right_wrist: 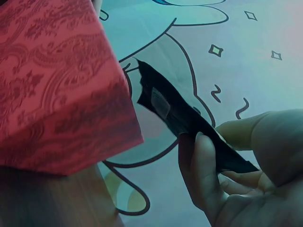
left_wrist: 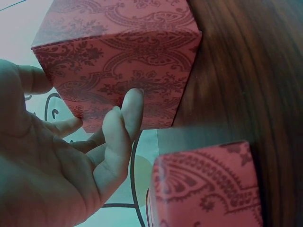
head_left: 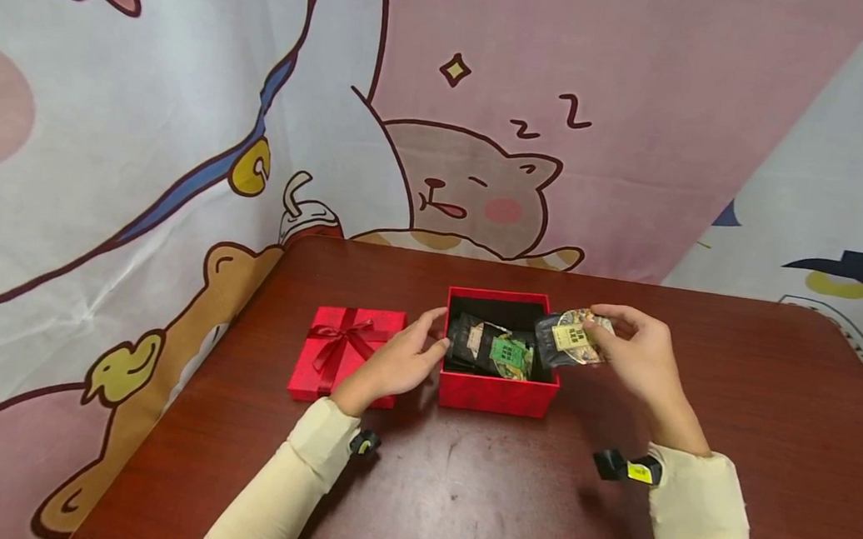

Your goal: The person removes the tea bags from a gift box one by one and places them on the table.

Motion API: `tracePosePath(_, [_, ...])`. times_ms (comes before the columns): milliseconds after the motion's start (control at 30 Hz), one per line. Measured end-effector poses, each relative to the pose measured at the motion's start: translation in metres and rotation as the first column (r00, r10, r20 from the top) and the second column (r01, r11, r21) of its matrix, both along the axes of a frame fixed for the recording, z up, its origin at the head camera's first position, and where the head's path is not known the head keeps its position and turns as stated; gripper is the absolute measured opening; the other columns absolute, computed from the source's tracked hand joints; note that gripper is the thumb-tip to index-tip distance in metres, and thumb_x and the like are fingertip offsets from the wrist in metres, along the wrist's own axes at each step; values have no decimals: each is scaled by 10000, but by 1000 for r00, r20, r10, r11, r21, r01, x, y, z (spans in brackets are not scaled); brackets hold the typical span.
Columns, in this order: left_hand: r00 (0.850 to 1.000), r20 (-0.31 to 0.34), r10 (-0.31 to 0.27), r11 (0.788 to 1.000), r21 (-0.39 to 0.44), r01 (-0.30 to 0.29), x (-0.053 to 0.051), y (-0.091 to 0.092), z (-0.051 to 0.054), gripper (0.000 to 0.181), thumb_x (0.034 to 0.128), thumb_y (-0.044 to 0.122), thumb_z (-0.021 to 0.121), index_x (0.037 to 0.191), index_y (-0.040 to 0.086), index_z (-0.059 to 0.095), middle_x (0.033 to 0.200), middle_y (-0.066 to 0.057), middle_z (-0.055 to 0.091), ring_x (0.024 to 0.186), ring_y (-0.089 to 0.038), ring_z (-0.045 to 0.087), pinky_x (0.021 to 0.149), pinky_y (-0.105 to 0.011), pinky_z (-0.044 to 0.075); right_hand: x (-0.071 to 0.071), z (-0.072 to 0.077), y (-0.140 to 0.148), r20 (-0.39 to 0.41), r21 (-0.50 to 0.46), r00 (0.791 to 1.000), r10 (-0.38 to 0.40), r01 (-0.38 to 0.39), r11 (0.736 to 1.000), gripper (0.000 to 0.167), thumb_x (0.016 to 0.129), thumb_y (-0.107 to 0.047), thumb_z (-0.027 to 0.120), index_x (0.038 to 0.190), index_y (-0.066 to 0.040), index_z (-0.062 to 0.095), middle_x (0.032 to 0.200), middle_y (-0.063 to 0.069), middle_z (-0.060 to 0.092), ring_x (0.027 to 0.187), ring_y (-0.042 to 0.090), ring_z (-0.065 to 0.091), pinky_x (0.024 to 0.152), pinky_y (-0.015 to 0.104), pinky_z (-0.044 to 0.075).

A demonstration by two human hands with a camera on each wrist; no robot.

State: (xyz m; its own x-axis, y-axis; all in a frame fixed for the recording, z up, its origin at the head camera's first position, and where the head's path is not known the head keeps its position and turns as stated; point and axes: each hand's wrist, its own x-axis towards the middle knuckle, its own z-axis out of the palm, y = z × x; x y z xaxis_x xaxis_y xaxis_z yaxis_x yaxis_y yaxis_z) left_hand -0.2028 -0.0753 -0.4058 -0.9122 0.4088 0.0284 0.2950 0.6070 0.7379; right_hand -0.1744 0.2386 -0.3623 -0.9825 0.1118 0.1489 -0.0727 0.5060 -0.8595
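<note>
An uncovered red gift box stands on the table, with several dark packets inside; a green-labelled packet lies uppermost. My right hand pinches a small flat packet between thumb and fingers, just above the box's right rim. That packet has a yellow label and a printed picture on one side; the right wrist view shows its black back. Against the box's left side rests my left hand, its fingers touching the patterned outer wall and the thumb near the rim.
The box's red lid, tied with a dark red ribbon bow, lies to the left of the box. All of this is on a brown wooden table. A cartoon-printed cloth hangs behind and along the left.
</note>
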Motion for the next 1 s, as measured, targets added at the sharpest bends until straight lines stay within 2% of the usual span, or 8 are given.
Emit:
tracePosePath(100, [1000,-2,0,1000,-4,0,0,0,0,572,1017,261,518,1534,130,311,1337,-80,558,1134,-176,611,1000,-435,442,3,-2,7,23,-10,1000,-21,21,1000,415,970,-254,629,1274,28,626,1051,140,640,615,17,577,530,217,493])
tracePosePath(233, [1000,-1,-3,1000,-2,3,0,1,1,574,1015,263,518,1534,133,311,1347,-76,555,1142,-176,608,1005,-439,440,7,-5,14,43,-71,998,-37,40,997,426,975,-245,623,1295,36,600,922,16,635,591,49,606,540,252,536])
tracePosePath(467, [1000,1,-17,999,28,17,0,0,0,566,1020,237,504,1533,106,305,1353,-94,548,1140,-183,609,1011,-441,435,12,-13,23,53,-133,998,-36,42,990,442,987,-207,604,1330,66,549,915,-62,619,591,67,635,574,319,573])
tracePosePath(633, [1000,-3,-12,1000,25,12,0,0,-1,575,1019,234,515,1538,111,301,1363,-93,540,1120,-177,611,1011,-433,433,13,-18,28,88,-252,996,-21,42,967,433,974,-143,614,1321,99,522,839,-101,653,606,81,658,569,322,573])
tracePosePath(1000, [1000,-13,-3,1000,10,3,0,0,-1,566,1016,253,509,1531,112,320,1351,-78,548,1122,-174,604,999,-443,439,20,-33,44,141,-195,990,-5,33,980,455,985,-153,599,1359,85,497,870,-127,625,692,55,605,595,313,574])
